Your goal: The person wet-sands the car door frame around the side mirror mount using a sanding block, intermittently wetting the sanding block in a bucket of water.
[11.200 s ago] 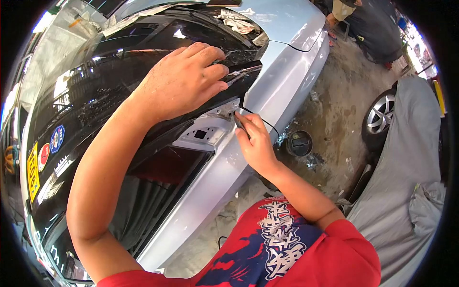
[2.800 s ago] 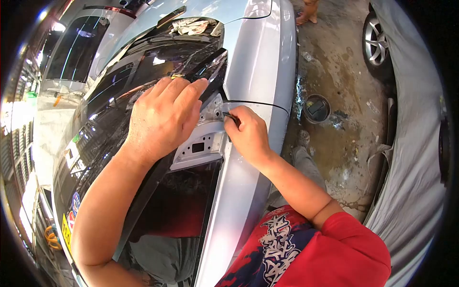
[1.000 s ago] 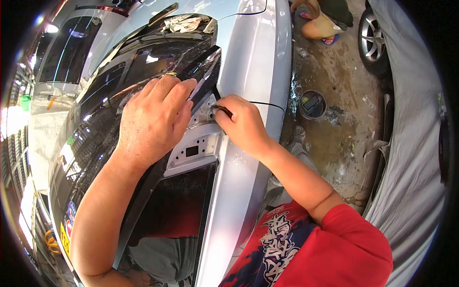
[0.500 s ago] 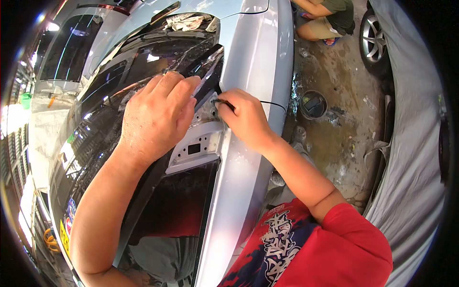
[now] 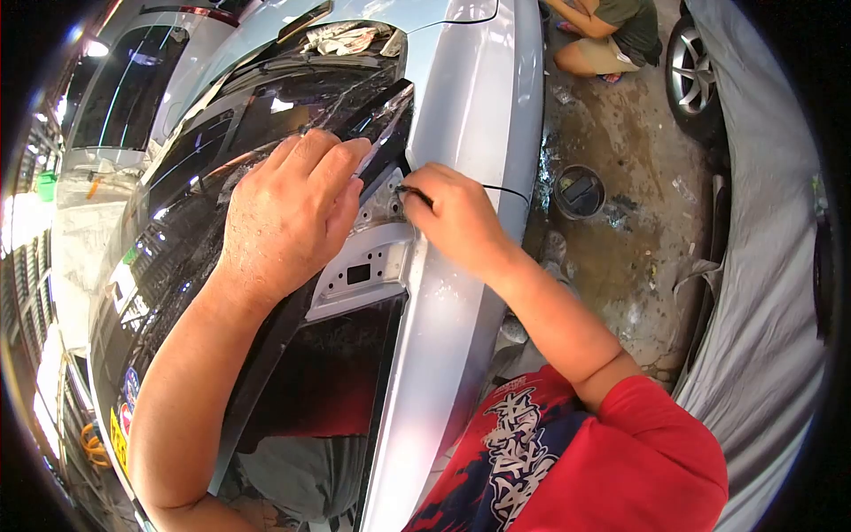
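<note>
The left forearm rises toward one o'clock, the left hand palm down with curled fingers. From a bent elbow, the right forearm angles toward eleven o'clock, the right hand's fingers pinched toward ten o'clock.

The only view is from the person's head, and it faces forward and steeply down, over the side of the car. The left hand and the right hand are quite near, about in the middle height. The red shirt enters from below, very close. The picture is very wide and bends at its dark, round edges, reaching the floor at the right.
</note>
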Motion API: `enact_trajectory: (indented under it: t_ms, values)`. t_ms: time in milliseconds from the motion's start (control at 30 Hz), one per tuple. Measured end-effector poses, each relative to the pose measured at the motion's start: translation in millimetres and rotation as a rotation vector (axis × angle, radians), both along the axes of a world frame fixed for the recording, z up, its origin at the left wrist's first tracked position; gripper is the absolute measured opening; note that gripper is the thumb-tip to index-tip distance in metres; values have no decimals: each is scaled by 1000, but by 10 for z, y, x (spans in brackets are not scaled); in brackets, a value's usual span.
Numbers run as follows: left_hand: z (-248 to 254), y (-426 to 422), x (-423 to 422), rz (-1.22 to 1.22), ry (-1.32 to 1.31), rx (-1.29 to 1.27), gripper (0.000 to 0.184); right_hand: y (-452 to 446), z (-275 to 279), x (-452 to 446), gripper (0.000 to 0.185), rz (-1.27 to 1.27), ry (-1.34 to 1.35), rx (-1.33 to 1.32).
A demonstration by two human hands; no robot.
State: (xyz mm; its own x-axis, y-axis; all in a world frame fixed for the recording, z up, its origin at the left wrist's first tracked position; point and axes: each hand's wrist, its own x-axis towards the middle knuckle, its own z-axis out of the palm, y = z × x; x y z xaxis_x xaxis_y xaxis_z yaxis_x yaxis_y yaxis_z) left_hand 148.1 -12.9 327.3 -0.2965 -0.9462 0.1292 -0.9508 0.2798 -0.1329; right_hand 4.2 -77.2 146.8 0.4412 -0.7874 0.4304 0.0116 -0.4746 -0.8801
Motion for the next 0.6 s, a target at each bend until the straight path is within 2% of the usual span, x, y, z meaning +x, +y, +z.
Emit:
enact_trajectory:
  t_ms: [100,200,600]
  values:
    - [-2,8,-4,13,5,7,34,94,33,53,12,38,-5,-62]
    - [2,4,-4,1,6,3,34,13,-23,45,10,-35,-50,-46]
    - [-19,6,12,-8,18,-10,34,115,27,61,10,-13,-26,-10]
